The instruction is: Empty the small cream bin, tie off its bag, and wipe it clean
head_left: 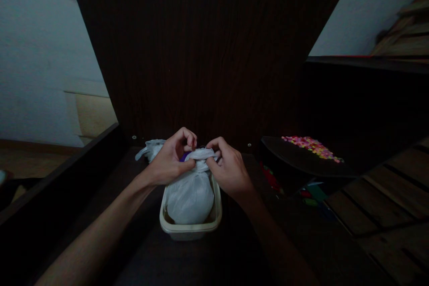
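A white plastic bag (190, 197), full and rounded, sits in a small cream tub (191, 229) on a dark surface. My left hand (171, 159) pinches the bag's gathered top from the left, fingers curled. My right hand (228, 169) grips the same twisted neck from the right. Something purple (184, 157) shows between my fingers at the bag's mouth. A loose end of the bag (151, 148) sticks out to the left behind my left hand.
A dark wooden panel (208, 53) stands upright right behind the tub. To the right lies a black tray (301, 158) with several small pink and yellow beads (311, 146). Coloured bits (306, 194) lie under it. A dark rail (56, 174) runs along the left.
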The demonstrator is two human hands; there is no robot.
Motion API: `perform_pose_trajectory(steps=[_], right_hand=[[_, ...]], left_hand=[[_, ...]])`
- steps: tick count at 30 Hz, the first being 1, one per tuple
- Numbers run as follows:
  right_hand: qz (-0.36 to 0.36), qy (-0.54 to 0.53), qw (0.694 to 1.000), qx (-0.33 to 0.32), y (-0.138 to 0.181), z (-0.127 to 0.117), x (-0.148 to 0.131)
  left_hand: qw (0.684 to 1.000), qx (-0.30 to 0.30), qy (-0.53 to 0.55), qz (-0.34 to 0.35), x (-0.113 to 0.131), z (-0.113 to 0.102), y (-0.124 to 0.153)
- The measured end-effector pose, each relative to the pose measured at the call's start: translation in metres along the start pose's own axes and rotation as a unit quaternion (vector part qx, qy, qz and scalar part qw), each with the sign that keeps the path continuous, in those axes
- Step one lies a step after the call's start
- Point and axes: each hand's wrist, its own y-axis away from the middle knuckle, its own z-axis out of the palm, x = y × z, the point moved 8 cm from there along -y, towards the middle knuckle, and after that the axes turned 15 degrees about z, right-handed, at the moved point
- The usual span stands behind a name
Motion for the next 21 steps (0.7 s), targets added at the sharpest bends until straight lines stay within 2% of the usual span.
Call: perform_pose_trajectory(steps=[5,9,14,18,21], right_hand=[[-0.033,0.041,0.997,-0.05,0.005,0.008,-0.008],[-0.012,-0.036,0.996,-0.082,0.005,0.008,-0.004],[0.031,-0.141,0.988,-0.062,0.002,0.004,0.013],[0.042,-0.165,0.984,-0.042,0.003,0.003,0.014],[0.048,-0.171,0.983,-0.036,0.005,0.002,0.01]], left_hand=[[0.999,-0.016,0.046,0.002,0.003,0.005,0.001],[0.999,-0.034,0.023,-0.003,0.006,0.008,0.003],[0.99,-0.044,-0.132,0.021,0.012,0.003,0.002],[0.949,-0.083,-0.302,0.03,0.015,-0.002,0.001],[0.929,-0.114,-0.352,0.025,0.015,-0.003,0.001]])
